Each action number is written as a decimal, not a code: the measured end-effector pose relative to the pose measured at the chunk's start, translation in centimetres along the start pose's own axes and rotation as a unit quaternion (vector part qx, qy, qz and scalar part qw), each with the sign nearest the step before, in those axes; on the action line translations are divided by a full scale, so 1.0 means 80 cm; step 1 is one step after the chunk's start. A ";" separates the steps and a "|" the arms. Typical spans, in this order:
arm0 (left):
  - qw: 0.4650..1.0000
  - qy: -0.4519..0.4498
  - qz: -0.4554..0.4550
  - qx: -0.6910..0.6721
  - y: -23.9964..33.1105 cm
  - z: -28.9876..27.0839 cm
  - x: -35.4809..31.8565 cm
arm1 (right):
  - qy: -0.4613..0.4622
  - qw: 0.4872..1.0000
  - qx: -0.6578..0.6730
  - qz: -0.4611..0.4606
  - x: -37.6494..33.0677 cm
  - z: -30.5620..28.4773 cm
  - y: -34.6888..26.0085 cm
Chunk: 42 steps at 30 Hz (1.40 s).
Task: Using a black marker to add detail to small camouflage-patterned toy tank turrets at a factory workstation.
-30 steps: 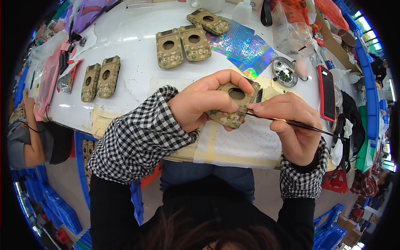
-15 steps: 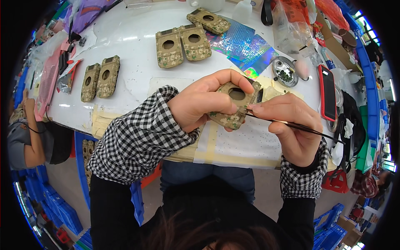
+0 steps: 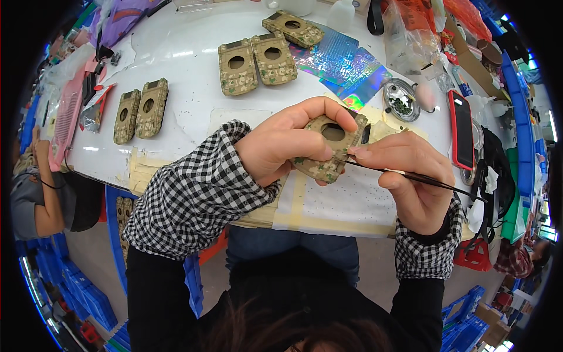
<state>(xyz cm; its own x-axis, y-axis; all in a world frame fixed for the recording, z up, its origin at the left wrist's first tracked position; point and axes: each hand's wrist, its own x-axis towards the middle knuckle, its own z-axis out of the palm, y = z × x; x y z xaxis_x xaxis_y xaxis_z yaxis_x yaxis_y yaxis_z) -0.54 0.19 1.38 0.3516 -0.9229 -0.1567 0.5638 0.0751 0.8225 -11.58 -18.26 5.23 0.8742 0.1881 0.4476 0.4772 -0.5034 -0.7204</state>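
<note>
My left hand (image 3: pixel 293 141) is closed round a camouflage-painted model tank hull (image 3: pixel 319 167) with a round hole in its top, held above the front of the table. In my right hand (image 3: pixel 413 173) is a pair of thin dark tweezers (image 3: pixel 425 179), gripped like a pen. Their tip meets the hull's upper face beside my left thumb; whether a tiny part sits between the points is too small to tell. Under my hands lies a white sheet (image 3: pixel 328 205) dotted with small specks. To the right stands a round clear dish (image 3: pixel 401 100) holding small dark green pieces.
Several more hulls rest on the table, a pair (image 3: pixel 151 108) at the left and others (image 3: pixel 274 57) at the back. Shiny holographic sheets (image 3: pixel 337 58) lie behind my hands. A red-cased phone (image 3: pixel 461 130) is at the right. Another person's arm (image 3: pixel 46 193) shows at far left.
</note>
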 end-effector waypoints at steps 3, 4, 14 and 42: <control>1.000 0.003 -0.005 -0.006 0.002 0.000 -0.001 | 0.001 1.000 0.000 -0.003 0.000 0.001 0.002; 1.000 0.004 -0.007 -0.007 0.002 0.001 -0.001 | 0.002 1.000 -0.001 -0.003 0.000 0.001 0.002; 1.000 0.002 0.002 -0.005 -0.002 -0.001 0.000 | -0.004 1.000 -0.009 -0.011 0.000 0.000 0.002; 1.000 0.006 0.006 0.008 -0.002 0.000 0.000 | -0.001 1.000 -0.009 -0.011 0.001 0.002 0.003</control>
<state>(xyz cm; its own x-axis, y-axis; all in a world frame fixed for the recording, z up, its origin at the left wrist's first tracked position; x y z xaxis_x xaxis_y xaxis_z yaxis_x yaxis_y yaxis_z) -0.60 0.17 1.27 0.3677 -0.9173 -0.1526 0.5466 0.0805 0.8335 -11.40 -18.23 5.04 0.8635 0.2017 0.4622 0.4950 -0.5146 -0.7002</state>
